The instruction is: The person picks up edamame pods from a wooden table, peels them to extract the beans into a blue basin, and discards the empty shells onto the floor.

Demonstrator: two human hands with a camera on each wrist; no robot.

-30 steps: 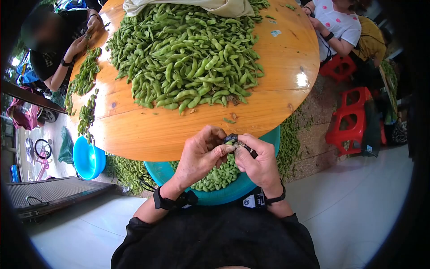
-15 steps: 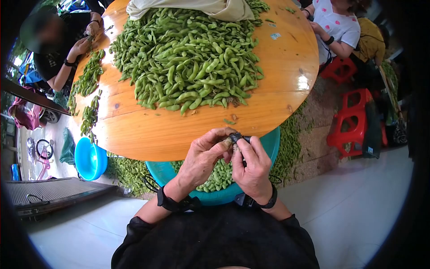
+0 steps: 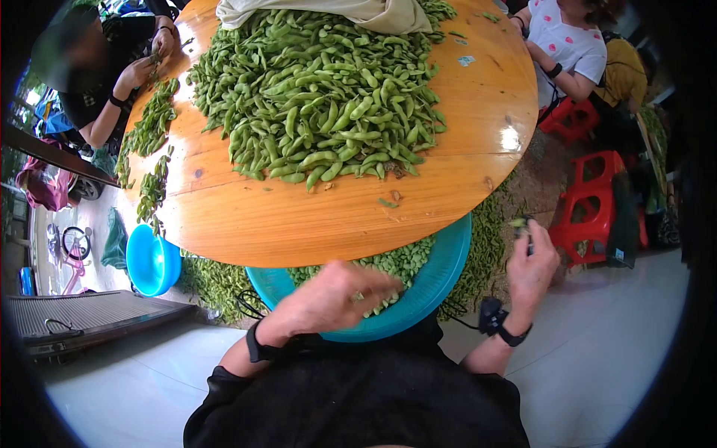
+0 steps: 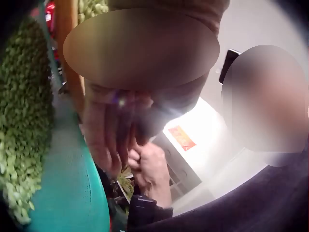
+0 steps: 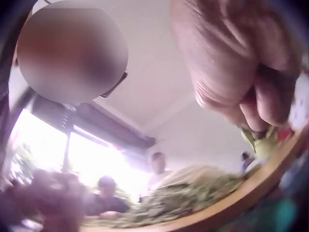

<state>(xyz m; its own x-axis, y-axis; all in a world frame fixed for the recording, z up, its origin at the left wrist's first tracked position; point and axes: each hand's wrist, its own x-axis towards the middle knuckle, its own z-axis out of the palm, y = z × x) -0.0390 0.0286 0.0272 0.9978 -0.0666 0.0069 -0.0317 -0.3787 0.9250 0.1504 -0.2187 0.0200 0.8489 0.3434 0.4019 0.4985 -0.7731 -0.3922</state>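
Note:
Blurred by motion, my left hand point(image 3: 340, 295) hovers over the teal basin point(image 3: 444, 287) of shelled green beans point(image 3: 407, 261). Its fingers look extended in the left wrist view point(image 4: 120, 125), and I cannot tell whether a small pale green spot by them is a bean. Out to the right of the basin, above the floor, my right hand point(image 3: 532, 269) pinches a green pod point(image 3: 517, 222). That pod point(image 5: 263, 145) also shows at the fingertips in the right wrist view. Something black covers part of a right finger.
A large heap of pods point(image 3: 328, 104) lies on the round wooden table point(image 3: 299, 224), partly under a cloth point(image 3: 336, 11). Husks point(image 3: 485, 254) cover the floor beside the basin. Red stools point(image 3: 590, 201) stand right, a blue basin point(image 3: 153, 261) left. People sit at both sides.
My hands have separated: the right moved out to the right with the pod, while the left came lower over the basin and its fingers spread from their pinch.

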